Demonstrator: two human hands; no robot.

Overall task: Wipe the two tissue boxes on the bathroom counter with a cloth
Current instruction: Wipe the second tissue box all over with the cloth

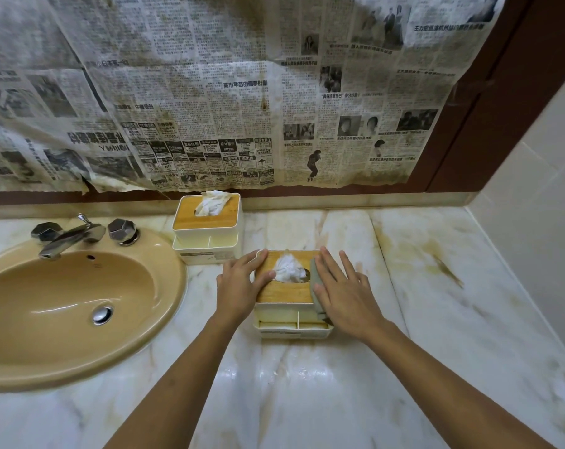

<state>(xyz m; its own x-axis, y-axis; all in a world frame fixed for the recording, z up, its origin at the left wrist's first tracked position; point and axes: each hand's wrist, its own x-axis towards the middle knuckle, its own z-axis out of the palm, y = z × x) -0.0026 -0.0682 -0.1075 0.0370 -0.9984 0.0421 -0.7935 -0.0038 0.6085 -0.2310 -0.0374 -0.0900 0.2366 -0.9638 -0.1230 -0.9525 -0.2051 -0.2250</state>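
Observation:
Two white tissue boxes with wooden lids stand on the marble counter. The near tissue box (286, 291) is in front of me, with white tissue poking from its slot. My left hand (240, 285) rests on its left edge and steadies it. My right hand (342, 293) lies flat on a grey cloth (316, 286) and presses it onto the right side of the lid. Most of the cloth is hidden under the palm. The far tissue box (206, 226) stands behind and to the left, by the wall, untouched.
A tan sink (80, 306) with a chrome faucet (70, 236) takes up the left of the counter (436, 286). Stained newspaper (209, 92) covers the wall behind. A tiled side wall (540, 189) closes the right end.

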